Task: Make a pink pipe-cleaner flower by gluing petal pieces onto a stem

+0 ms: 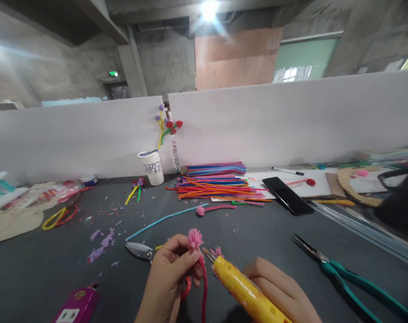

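Observation:
Between its thumb and fingers, my left hand [175,271] pinches a pink fuzzy flower [195,238] on a red-pink stem [204,287] that hangs downward. My right hand [281,287] is wrapped round a yellow glue gun [244,287]. The gun's metal tip points up and left, close to the base of the flower. Pink petal-like pieces [216,252] show just behind the tip. Scissors [140,250] lie partly hidden behind my left hand.
Pipe cleaners [217,181] are heaped at the back, near a white cup [151,168] and a black phone [287,195]. Green-handled pliers [348,278] lie at right. A purple tool [79,305] is at lower left. A blue stem [167,218] and a pink ball-topped stem [219,207] lie ahead.

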A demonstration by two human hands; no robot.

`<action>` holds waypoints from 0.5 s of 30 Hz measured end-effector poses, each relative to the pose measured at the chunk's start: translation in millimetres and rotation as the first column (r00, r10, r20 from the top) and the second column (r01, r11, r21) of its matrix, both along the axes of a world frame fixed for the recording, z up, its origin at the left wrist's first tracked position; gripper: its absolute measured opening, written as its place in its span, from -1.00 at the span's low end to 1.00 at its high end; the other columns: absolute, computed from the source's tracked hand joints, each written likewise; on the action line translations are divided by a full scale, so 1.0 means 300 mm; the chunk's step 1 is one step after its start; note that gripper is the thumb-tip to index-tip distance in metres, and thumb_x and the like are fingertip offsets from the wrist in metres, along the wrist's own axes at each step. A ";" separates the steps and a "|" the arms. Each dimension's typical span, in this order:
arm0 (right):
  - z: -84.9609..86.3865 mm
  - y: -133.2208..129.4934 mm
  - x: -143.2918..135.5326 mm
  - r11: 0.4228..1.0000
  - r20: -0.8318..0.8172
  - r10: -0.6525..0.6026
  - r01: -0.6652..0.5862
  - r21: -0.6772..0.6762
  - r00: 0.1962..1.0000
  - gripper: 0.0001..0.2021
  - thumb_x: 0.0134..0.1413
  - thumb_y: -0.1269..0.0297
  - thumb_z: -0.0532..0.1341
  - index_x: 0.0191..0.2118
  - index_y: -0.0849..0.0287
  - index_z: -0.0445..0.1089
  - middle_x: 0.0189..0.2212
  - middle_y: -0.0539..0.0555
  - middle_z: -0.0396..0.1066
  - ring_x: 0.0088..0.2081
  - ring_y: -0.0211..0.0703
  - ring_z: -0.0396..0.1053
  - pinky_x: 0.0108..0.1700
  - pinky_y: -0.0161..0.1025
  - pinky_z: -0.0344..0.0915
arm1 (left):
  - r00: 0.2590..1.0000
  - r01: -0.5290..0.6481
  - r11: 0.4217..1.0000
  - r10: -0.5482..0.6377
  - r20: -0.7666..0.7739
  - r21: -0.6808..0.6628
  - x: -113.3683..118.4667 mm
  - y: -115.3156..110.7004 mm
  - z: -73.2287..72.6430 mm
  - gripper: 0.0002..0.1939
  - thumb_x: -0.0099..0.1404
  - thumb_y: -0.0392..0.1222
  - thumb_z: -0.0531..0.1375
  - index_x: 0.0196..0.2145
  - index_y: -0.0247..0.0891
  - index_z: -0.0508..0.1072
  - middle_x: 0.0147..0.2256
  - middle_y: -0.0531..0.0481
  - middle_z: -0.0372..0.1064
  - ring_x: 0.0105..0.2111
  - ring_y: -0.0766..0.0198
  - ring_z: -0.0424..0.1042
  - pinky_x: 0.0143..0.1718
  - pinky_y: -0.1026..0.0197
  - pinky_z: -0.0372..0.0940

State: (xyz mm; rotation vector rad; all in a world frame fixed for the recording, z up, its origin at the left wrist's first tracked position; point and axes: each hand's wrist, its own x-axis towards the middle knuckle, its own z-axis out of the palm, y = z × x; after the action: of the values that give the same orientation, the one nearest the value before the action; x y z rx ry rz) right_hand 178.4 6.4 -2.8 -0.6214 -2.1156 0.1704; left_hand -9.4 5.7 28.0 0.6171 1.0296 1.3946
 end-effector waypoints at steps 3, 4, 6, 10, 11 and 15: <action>-0.027 0.001 -0.002 0.998 -0.013 0.016 -0.017 -0.064 1.000 -0.62 0.33 -0.01 -0.09 -0.35 0.14 0.24 -0.48 0.05 0.34 -0.48 -0.23 0.28 -0.48 -0.32 0.24 | 0.998 0.056 0.998 -0.056 -0.010 -0.028 -0.009 0.005 -0.022 -0.69 -0.17 -0.19 0.44 -0.58 -0.26 0.36 -0.76 0.15 0.31 -0.76 0.47 0.24 -0.73 0.46 0.07; -0.029 -0.001 -0.004 0.998 -0.020 0.008 -0.009 -0.058 1.000 -0.63 0.33 0.01 -0.08 -0.37 0.14 0.24 -0.49 0.05 0.33 -0.49 -0.23 0.27 -0.49 -0.32 0.22 | 0.996 0.083 0.996 -0.084 -0.011 -0.041 -0.013 0.007 -0.030 -0.71 -0.14 -0.19 0.42 -0.58 -0.26 0.36 -0.76 0.14 0.32 -0.77 0.48 0.22 -0.74 0.46 0.05; -0.029 -0.004 -0.008 0.999 -0.020 -0.007 0.005 -0.054 1.000 -0.64 0.32 0.03 -0.06 -0.39 0.14 0.24 -0.50 0.05 0.32 -0.49 -0.22 0.26 -0.48 -0.31 0.22 | 0.991 0.134 0.989 -0.135 -0.017 -0.070 -0.020 0.010 -0.041 -0.76 -0.07 -0.19 0.38 -0.57 -0.25 0.36 -0.77 0.13 0.31 -0.79 0.50 0.17 -0.76 0.47 0.01; -0.026 -0.009 -0.009 0.993 0.008 -0.025 0.026 -0.114 1.000 -0.67 0.30 0.07 -0.05 -0.37 0.13 0.28 -0.50 0.05 0.32 -0.49 -0.19 0.26 -0.47 -0.28 0.21 | 0.985 0.168 0.980 -0.171 -0.020 -0.103 -0.023 0.007 -0.034 -0.81 -0.02 -0.19 0.34 -0.55 -0.27 0.39 -0.77 0.13 0.28 -0.78 0.50 0.16 -0.76 0.48 0.02; -0.028 -0.009 -0.009 0.991 0.013 -0.021 0.023 -0.131 1.000 -0.69 0.30 0.09 -0.04 -0.36 0.13 0.29 -0.49 0.06 0.31 -0.49 -0.18 0.27 -0.47 -0.27 0.20 | 0.987 0.161 0.981 -0.163 -0.011 -0.110 -0.021 0.006 -0.028 -0.82 -0.03 -0.20 0.35 -0.55 -0.27 0.40 -0.77 0.14 0.28 -0.77 0.50 0.17 -0.75 0.47 0.04; -0.033 -0.004 -0.009 0.989 0.037 -0.009 0.014 -0.147 0.999 -0.72 0.27 0.13 -0.02 -0.40 0.12 0.24 -0.51 0.06 0.30 -0.50 -0.17 0.25 -0.48 -0.27 0.19 | 0.994 0.111 0.981 -0.105 0.043 -0.161 -0.015 0.003 -0.015 -0.85 -0.05 -0.27 0.36 -0.51 -0.31 0.45 -0.74 0.15 0.29 -0.75 0.49 0.22 -0.74 0.47 0.10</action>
State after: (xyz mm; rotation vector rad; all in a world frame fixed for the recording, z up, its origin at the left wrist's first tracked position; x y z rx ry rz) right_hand 175.7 5.1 -12.8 -0.7283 -2.1474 0.3130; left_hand -14.0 6.5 23.4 0.5193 1.0554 1.2091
